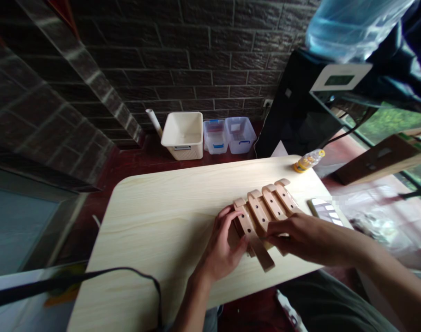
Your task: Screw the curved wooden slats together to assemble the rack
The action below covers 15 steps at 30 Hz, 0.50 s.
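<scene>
A light wooden rack (pixel 260 213) lies at the right part of the table, made of several parallel slats with rounded, hooked far ends and dark round holes or screws. My left hand (pixel 225 240) is closed around its left side, fingers over the top near the far end and thumb by the lower slat. The leftmost slat (pixel 263 256) sticks out toward me past the others. My right hand (pixel 293 235) is bent over the near middle of the rack, its fingers pinched together. Whatever those fingers hold is hidden.
On the pale table (pixel 155 216) stand a clear bottle with a yellow label (pixel 309 160) at the back right corner and a phone (pixel 324 211) at the right edge. A black strap (pixel 127 269) crosses the front left. Beyond are a cream bin (pixel 184 133) and clear boxes (pixel 215 137).
</scene>
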### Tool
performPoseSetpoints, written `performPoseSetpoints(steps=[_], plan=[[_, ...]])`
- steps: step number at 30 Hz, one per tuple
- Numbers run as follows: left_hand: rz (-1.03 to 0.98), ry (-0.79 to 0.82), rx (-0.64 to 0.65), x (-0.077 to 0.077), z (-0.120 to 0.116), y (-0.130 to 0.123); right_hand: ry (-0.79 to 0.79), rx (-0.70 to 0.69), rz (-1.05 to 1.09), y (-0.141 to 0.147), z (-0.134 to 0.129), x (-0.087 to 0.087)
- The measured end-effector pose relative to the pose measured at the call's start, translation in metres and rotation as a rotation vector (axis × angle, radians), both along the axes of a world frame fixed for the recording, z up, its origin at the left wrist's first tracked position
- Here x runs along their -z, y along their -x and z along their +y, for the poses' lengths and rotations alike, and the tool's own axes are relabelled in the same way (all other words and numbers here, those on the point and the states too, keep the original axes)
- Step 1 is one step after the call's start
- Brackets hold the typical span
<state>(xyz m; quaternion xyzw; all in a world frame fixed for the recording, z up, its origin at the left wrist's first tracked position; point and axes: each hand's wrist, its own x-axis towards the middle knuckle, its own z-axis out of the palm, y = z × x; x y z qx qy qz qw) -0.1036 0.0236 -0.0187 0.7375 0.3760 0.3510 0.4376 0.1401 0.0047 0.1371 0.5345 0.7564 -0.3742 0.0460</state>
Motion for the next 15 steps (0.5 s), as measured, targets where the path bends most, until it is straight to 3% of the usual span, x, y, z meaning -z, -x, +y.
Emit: performPoseSetpoints(steps=[3, 7, 13, 15], plan=[[0.006, 0.004, 0.007, -0.001, 0.000, -0.003, -0.009, -0.001, -0.050, 0.001, 0.007, -0.012], [0.011, 0.007, 0.011, -0.002, 0.000, -0.005, -0.052, -0.102, -0.236, 0.016, 0.021, -0.019], [0.048, 0.004, 0.028, -0.003, 0.000, -0.004, -0.276, -0.386, -0.505, 0.044, 0.034, -0.009], [0.061, -0.002, 0.030, -0.003, 0.000, -0.003, -0.303, -0.423, -0.530, 0.049, 0.034, -0.006]])
